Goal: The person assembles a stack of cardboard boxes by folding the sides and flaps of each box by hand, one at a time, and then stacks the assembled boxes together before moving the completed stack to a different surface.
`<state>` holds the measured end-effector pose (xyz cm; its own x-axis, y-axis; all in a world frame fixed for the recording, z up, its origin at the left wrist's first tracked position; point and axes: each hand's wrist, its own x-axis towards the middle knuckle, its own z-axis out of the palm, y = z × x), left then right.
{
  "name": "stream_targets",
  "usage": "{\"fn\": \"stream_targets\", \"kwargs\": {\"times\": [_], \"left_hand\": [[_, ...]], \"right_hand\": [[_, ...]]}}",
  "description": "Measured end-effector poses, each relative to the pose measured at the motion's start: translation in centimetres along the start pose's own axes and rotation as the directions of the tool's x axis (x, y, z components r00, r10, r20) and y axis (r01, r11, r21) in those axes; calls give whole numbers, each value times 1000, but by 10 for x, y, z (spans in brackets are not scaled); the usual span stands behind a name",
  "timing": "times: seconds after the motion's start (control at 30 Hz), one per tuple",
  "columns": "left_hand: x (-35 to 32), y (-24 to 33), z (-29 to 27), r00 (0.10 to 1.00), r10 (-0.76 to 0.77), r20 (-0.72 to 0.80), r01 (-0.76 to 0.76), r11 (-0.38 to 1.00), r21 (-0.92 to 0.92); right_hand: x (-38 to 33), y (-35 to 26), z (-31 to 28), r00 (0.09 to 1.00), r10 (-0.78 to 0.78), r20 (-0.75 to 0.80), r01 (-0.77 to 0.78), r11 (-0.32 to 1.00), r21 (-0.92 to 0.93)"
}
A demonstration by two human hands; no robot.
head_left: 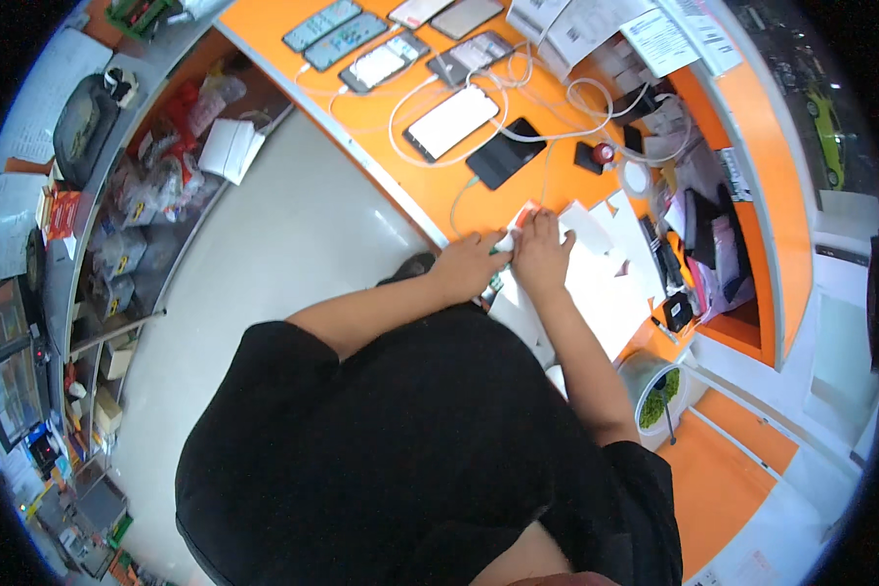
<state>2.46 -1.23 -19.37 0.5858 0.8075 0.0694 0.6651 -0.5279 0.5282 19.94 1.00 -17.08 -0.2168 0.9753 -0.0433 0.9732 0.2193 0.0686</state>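
Note:
My left hand [469,265] and my right hand [541,252] are close together at the near edge of the orange desk. The left fingers are curled and closed around a small white piece [504,242], mostly hidden by them. My right fingers press down beside it, over a small orange-red item [525,217] whose kind I cannot make out. Both hands work at the left side of white paper sheets [606,298]. A bit of green [495,283] shows just below the left fingers.
Several phones, among them a lit white-screen phone [451,124] and a dark phone [506,153], lie beyond my hands among looping white cables [596,109]. At right are a cluttered orange shelf [796,244] and a pot with green contents [658,398]. A low shelf with bags [156,186] stands left.

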Motion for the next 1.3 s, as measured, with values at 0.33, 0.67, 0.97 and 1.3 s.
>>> {"fn": "stream_targets", "kwargs": {"times": [0.33,0.67,0.97,1.3], "left_hand": [[-2,3,-15,994,-90,65,95,993,-72],[11,6,-20,983,-126,135,138,987,-87],[14,10,-25,970,-150,191,169,981,-91],[15,7,-30,966,-162,199,183,979,-88]], "right_hand": [[-171,54,-36,996,57,-62,-20,873,488],[-250,56,-2,994,81,-72,-45,911,409],[-262,67,15,970,133,-205,-23,885,464],[-229,92,10,953,280,-118,-182,836,518]]}}
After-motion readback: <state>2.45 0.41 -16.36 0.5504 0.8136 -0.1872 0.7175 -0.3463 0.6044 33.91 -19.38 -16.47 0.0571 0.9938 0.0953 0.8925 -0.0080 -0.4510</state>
